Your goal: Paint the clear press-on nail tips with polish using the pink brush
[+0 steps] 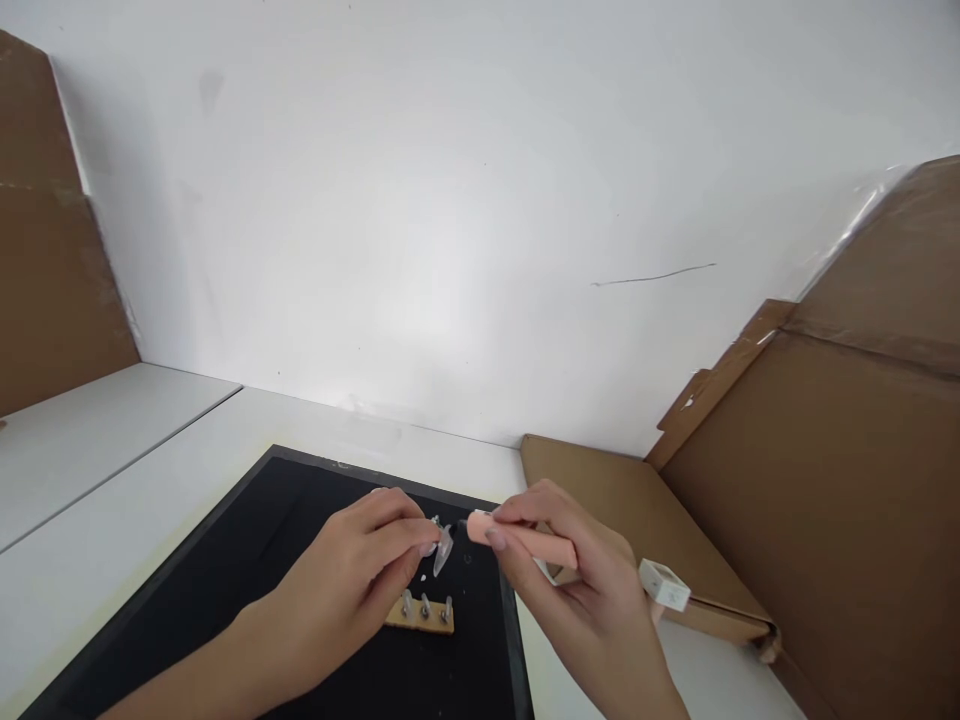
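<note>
The left hand [352, 560] and its bare forearm reach in from the bottom edge, nearly closed, thumb and fingers pinched together on a small clear piece [443, 552]. This piece juts out past the fingertips toward the right hand; its exact shape is too small to make out. Facing it, the right hand [577, 570] is curled in a pen-like grip, thumb and fingers closed on a peach-coloured stick [536, 543]. The stick lies aslant, and from its end nearer the left hand a dark tip [458, 527] points at the clear piece; whether the two touch, I cannot tell.

Below the left fingertips, and partly hidden by that hand, a tan strip [435, 625] bears a short row of small upright clear pieces [425, 606]. A tiny white bit [423, 577] lies between the strip and the pinched fingers. Beneath all this a black mat [255, 590] spreads, mostly beyond and to the left of the left hand. Just right of the right hand is a small white block [664, 584]; behind that hand lies a flat cardboard box [622, 500].
</note>
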`<state>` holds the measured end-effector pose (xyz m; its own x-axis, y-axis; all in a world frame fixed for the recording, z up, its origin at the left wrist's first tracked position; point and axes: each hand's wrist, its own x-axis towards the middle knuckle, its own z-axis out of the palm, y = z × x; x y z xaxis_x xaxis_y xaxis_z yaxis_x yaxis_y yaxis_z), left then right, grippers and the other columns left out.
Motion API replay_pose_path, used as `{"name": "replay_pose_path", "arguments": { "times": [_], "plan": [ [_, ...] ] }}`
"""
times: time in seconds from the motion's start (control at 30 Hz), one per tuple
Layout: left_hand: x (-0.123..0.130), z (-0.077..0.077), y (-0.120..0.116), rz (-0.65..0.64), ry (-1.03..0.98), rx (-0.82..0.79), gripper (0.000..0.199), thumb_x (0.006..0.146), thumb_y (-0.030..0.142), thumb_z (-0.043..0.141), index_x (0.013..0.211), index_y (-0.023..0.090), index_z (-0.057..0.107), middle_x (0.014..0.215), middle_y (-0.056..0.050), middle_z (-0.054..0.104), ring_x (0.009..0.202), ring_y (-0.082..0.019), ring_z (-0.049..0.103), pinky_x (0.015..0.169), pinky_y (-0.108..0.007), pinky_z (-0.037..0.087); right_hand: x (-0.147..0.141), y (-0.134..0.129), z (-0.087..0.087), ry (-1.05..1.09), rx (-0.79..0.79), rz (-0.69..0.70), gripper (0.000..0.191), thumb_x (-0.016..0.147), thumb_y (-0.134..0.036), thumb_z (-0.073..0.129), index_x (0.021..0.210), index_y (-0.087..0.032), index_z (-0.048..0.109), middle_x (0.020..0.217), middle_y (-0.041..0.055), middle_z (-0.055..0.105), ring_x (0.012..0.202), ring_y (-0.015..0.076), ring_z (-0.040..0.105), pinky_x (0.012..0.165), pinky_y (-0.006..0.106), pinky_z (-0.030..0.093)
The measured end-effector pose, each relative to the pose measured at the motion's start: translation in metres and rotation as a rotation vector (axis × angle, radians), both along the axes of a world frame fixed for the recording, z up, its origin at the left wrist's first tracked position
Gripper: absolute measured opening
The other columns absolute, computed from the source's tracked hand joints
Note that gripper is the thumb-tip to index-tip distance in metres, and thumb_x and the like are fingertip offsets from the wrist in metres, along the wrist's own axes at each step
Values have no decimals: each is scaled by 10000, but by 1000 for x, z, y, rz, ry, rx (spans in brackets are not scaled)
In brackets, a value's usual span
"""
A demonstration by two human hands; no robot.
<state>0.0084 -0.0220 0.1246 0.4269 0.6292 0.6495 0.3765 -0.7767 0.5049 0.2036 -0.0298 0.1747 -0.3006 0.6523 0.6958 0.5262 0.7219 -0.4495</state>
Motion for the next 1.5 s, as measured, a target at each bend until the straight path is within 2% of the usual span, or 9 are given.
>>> {"name": "replay_pose_path", "arguments": {
  "times": [0.13, 0.37, 0.57, 0.73, 1.0, 1.23, 1.5],
  "plan": [
    [0, -1, -1, 15, 14, 33, 224, 927, 66, 431, 1018, 197, 589, 894, -46, 607, 774, -136, 578, 644, -234, 463, 3, 1, -1, 13, 32, -39, 98, 877, -154, 552, 813, -228, 544, 678, -25, 569, 585, 109, 529, 504, 224, 384],
    [1, 2, -4, 96, 85, 95, 234, 926, 63, 402, 1048, 179, 564, 936, -79, 622, 830, -190, 609, 712, -313, 529, 1, -8, 5, 8, 39, 136, 142, 840, -108, 545, 769, -226, 510, 614, -38, 553, 558, 107, 495, 500, 220, 391],
    [0, 3, -5, 91, 93, 193, 263, 899, 30, 418, 1079, 156, 562, 982, -104, 641, 848, -205, 641, 741, -336, 554, -6, -5, 6, 2, 47, 195, 149, 809, -81, 550, 777, -226, 536, 593, -30, 569, 558, 122, 506, 505, 240, 406],
    [0, 5, -6, 68, 86, 164, 259, 902, 19, 405, 1064, 126, 577, 896, -99, 628, 764, -185, 633, 676, -313, 544, -5, -6, 6, -5, 49, 185, 147, 803, -82, 555, 768, -224, 541, 587, -26, 567, 560, 127, 509, 513, 246, 417],
    [1, 4, -7, 48, 25, 136, 263, 903, 25, 448, 1086, 156, 584, 871, -58, 612, 717, -128, 591, 675, -257, 510, -5, -5, 7, -5, 38, 164, 142, 812, -93, 551, 752, -222, 541, 595, -25, 566, 548, 125, 518, 513, 248, 426],
    [3, 5, -7, 75, -121, 145, 204, 864, 37, 507, 985, 152, 624, 802, -46, 632, 653, -114, 595, 552, -194, 484, -6, -7, 9, -18, 34, 150, 145, 819, -100, 542, 740, -221, 537, 595, -14, 579, 552, 133, 535, 494, 250, 428],
    [4, 8, -7, 84, -145, 155, 183, 832, 12, 524, 895, 140, 639, 753, -46, 628, 619, -111, 581, 529, -185, 473, -5, -8, 9, -33, 30, 146, 147, 823, -113, 535, 726, -223, 535, 569, -25, 551, 529, 128, 522, 521, 262, 439]
  ]
}}
